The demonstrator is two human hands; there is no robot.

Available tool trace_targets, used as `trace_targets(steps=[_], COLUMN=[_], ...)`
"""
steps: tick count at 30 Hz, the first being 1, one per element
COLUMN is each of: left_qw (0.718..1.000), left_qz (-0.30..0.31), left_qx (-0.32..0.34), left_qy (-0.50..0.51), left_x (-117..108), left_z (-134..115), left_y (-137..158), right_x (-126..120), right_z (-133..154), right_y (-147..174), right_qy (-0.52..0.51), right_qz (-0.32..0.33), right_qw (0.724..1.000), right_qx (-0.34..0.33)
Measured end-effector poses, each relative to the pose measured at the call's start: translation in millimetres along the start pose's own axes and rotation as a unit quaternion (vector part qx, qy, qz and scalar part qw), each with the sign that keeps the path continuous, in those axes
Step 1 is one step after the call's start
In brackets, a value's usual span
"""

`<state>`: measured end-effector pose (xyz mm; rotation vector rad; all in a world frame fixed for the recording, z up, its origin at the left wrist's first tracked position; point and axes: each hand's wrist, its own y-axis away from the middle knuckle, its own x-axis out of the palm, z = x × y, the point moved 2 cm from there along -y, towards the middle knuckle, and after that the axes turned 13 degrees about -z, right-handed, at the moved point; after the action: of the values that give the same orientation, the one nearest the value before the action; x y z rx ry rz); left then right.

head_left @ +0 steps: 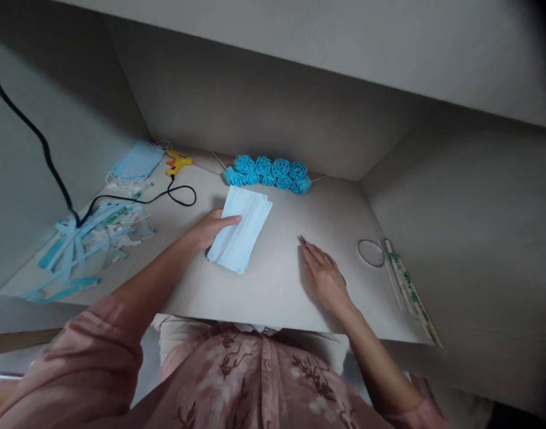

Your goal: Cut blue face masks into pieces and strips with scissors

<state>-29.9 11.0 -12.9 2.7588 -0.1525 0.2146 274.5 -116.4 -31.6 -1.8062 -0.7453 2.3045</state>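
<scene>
Pinched in the grip of the left hand (213, 226), with thumb on top and other fingers mostly hidden: light blue mask sheets (244, 238), over the middle of the surface (273, 301), just in front of the blue fabric roses (268, 173). Upper corners not in line, so probably two layers or more. Pinched from one side only; with a loose thumb, could slide further apart and, if cut in this state, come out uneven. With too strong pressing, could also crease badly.

Right hand (324, 271) low over the surface, fingers drawn together above a small pointed metal tool (301, 239), perhaps scissors. Whether clasped firmly or only covered, cannot tell. With points facing forward, could prick the left fingers if brought near without attention, or catch only the upper layer because of the uneven corners.

On the left, yellow glue gun (180, 162) near the stacked face masks (139, 159), with its black cable (44, 145) running across the cut strips (80, 250). Could be dragged down by a left arm hooking the cable; heated or not, cannot tell. Also possible: strips swept off by the same arm.

On the right, wrapped sticks (406, 277) beside a thin ring (371, 253), front ends reaching the surface's edge. Could fall after a knock from the right forearm.
</scene>
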Motion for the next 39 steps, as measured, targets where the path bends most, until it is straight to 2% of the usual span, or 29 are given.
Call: trace_targets(steps=[4,6,8,9,10,13,15,17,21,24,27,32,35,37,39], left_qw=[1.000,0.999,0.998,0.998,0.998,1.000,0.999,0.997,0.994,0.996,0.998,0.999,0.999,0.998,0.997], left_qz=[0.016,0.033,0.050,0.052,0.050,0.023,-0.006,-0.039,-0.060,-0.044,-0.034,-0.013,-0.007,-0.008,-0.012], left_qx=[-0.015,-0.023,-0.030,-0.029,-0.023,0.008,0.035,0.060,0.093,0.073,0.047,0.049,0.046,0.045,0.042], left_qy=[0.007,0.016,0.023,0.023,0.023,0.013,0.000,-0.015,-0.014,0.005,0.009,-0.005,0.027,0.047,0.059], left_x=[7,11,14,16,17,20,21,21,21,21,21,19,16,15,14], left_z=[1,3,6,8,9,12,12,10,6,8,14,21,24,24,23], left_y=[4,6,7,7,8,9,10,11,11,10,8,1,-4,-6,-8], right_x=[-10,-17,-18,-16,-11,6,19,32,53,61,62,62,61,56,47], right_z=[-46,-46,-26,-10,9,66,90,99,91,80,72,63,53,40,26], right_y=[-20,-37,-55,-63,-70,-86,-96,-105,-113,-111,-108,-105,-109,-113,-118], right_qy=[0.041,0.032,-0.107,-0.209,-0.313,-0.544,-0.617,-0.639,-0.640,-0.637,-0.603,-0.514,-0.468,-0.451,-0.469], right_qz=[-0.047,-0.064,-0.054,-0.018,0.027,0.140,0.150,0.105,-0.022,-0.046,-0.049,-0.076,-0.102,-0.149,-0.206], right_qw=[0.996,0.994,0.987,0.970,0.937,0.805,0.740,0.715,0.698,0.693,0.731,0.806,0.832,0.826,0.794], right_qx=[0.069,0.083,0.105,0.123,0.149,0.194,0.222,0.263,0.321,0.334,0.316,0.283,0.281,0.305,0.327])
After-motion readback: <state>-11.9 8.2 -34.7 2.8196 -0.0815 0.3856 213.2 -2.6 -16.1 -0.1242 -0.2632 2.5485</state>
